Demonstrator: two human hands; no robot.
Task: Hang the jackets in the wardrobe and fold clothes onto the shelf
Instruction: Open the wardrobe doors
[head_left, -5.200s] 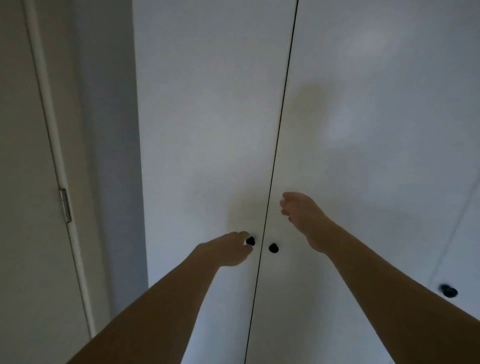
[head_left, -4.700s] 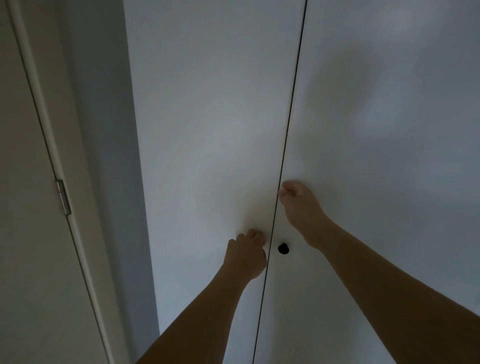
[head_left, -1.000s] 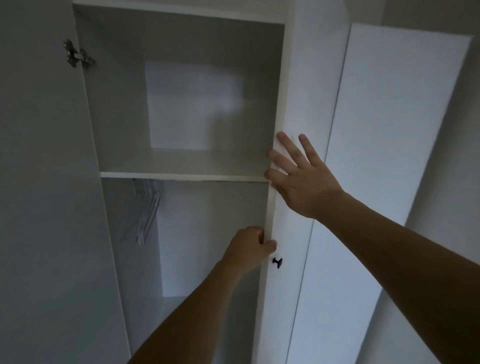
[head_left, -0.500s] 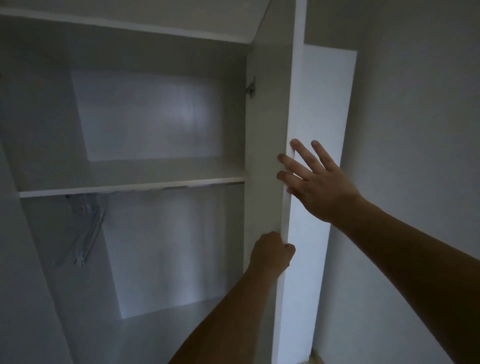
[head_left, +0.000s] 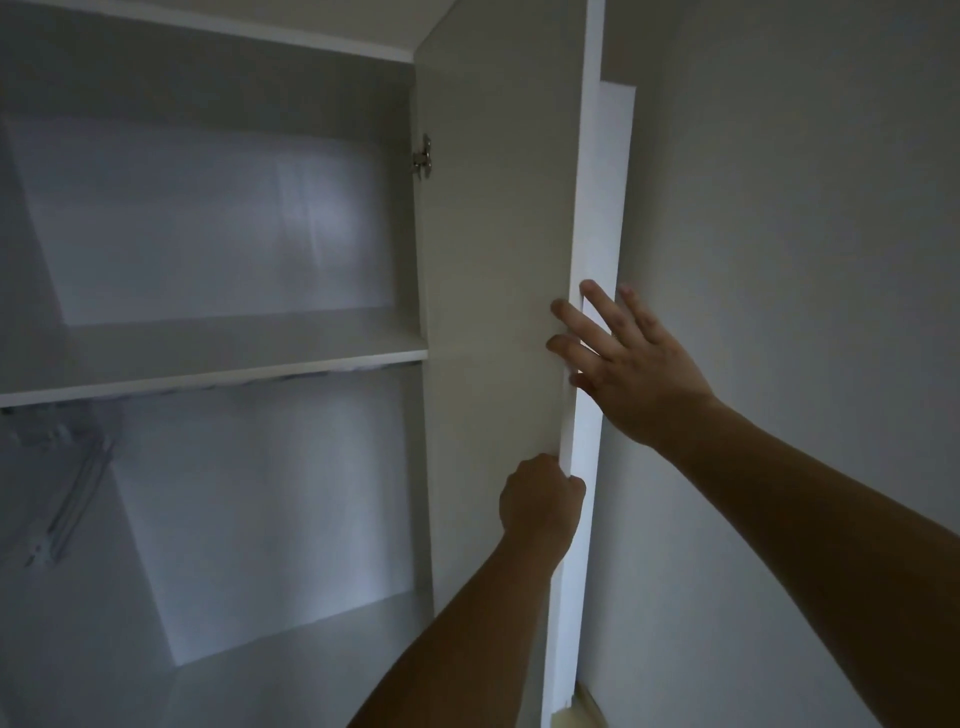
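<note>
1. Swung further open since half a second ago, the right wardrobe door (head_left: 493, 312) now stands edge-on to me, long axis upright, its inner face to the left.
2. Wardrobe (head_left: 208, 218) interior: I see a shelf (head_left: 218, 358) across it, with hangers (head_left: 67, 499) below at left.
3. Right hand (head_left: 623, 364) presses the door's edge, fingers straight.
4. Left hand (head_left: 540, 504) grips that edge lower down.
5. Hinge (head_left: 423, 156) shows near the top.

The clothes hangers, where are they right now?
In the head view the hangers hang at the far left of the open wardrobe, just under the shelf, well left of the door both hands are on.
</note>
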